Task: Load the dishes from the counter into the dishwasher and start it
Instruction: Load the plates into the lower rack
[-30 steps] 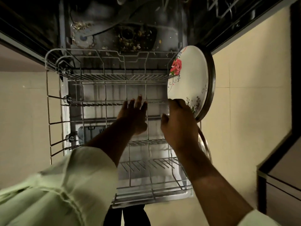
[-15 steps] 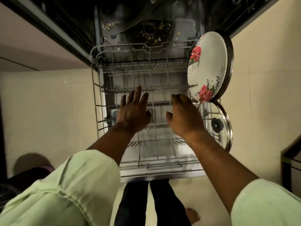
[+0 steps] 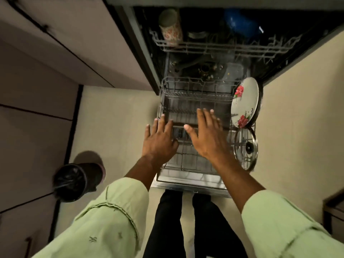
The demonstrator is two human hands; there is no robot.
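Head view looking down. An open dishwasher (image 3: 145,58) fills the upper ctr & right of the frame, door dropped flat toward the person's legs.

Its lower rack (image 3: 186,101) is pulled right out over the door at ctr frame, prob. so dishes can be dropped in from above. Most of its wire rows are bare.

The upper rack (image 3: 223,47) sits back inside the dark tub at top of frame.

A dark waste bin (image 3: 74,181) w/ a black liner stands on the floor at lower left, well apart from the machine.

Left hand (image 3: 160,140) & right hand (image 3: 206,135) are over the rack's ctr, palms down, fingers straight & spread, grasping nothing. Can't tell if they touch the wires. They look free to fetch the next dish; the counter is out of view.

A floral dinner plate (image 3: 244,101) stands on edge at the rack's right side, ctr-right of frame, leaning w/ a dark rim behind it. On edge likely so water reaches its face.

A glass pot lid (image 3: 245,148) w/ a black knob stands just below the plate in the frame, also on edge at the rack's right side.

In the upper rack, a floral tumbler (image 3: 171,28) lies at top ctr-left; a blue vessel (image 3: 240,21) sits top ctr-right, too dim to name.

Loading seems only part done.
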